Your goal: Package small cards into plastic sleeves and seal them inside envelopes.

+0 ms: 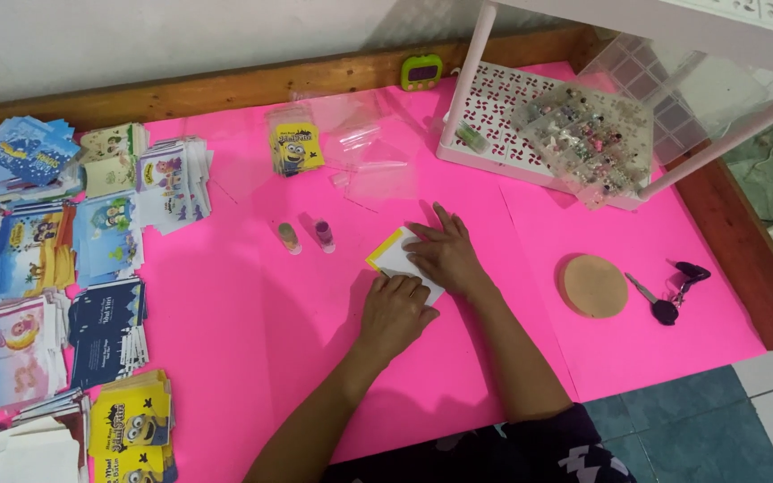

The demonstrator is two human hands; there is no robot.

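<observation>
Pressing card [390, 257], both hands flat

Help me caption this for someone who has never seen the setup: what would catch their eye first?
The bright pink sheet covering the surface dominates. At its centre the left hand and right hand press flat on a small white card with a yellow edge. Stacks of colourful cartoon-printed cards crowd the left side, and a clear box of beads sits on a white tray at upper right.
</observation>
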